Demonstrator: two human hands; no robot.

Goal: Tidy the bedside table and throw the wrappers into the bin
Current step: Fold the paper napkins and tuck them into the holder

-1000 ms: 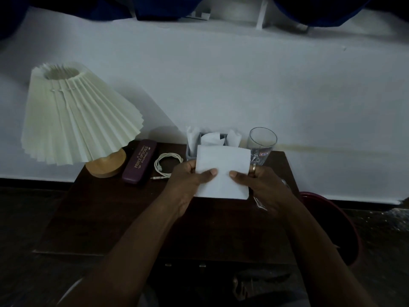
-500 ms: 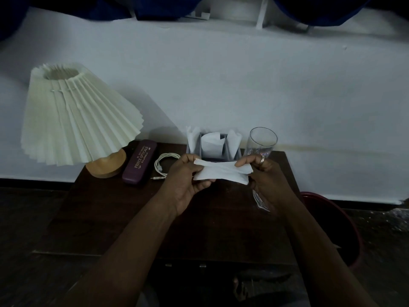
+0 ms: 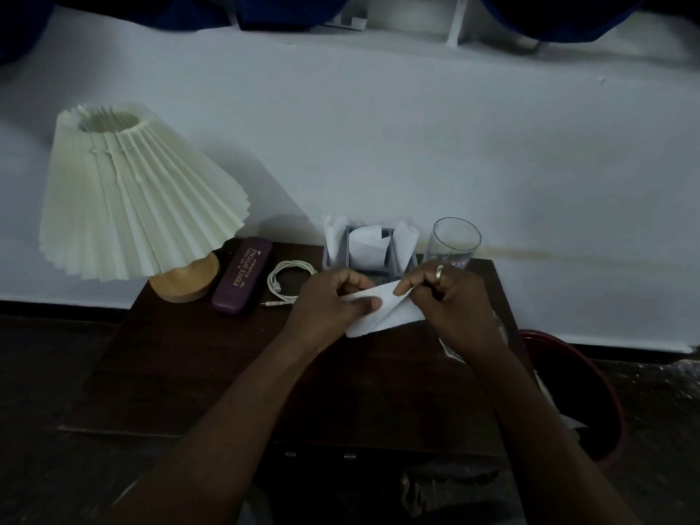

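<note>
Both hands, left (image 3: 328,302) & right (image 3: 452,297), have their grip pinched on a folded white paper napkin (image 3: 382,314) held just above the dark wooden tabletop (image 3: 197,358), w/ the red bin (image 3: 591,388) beside it at right.

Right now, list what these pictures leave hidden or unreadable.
Head view only:
- Wrapper: a clear scrap behind the right hand; mostly hidden by hand and wrist.
- Bin: contents dark, partly behind the right forearm.
- Glass: label half covered by the fingers.
- Napkin: its folds are covered by both hands, left hand included.
</note>
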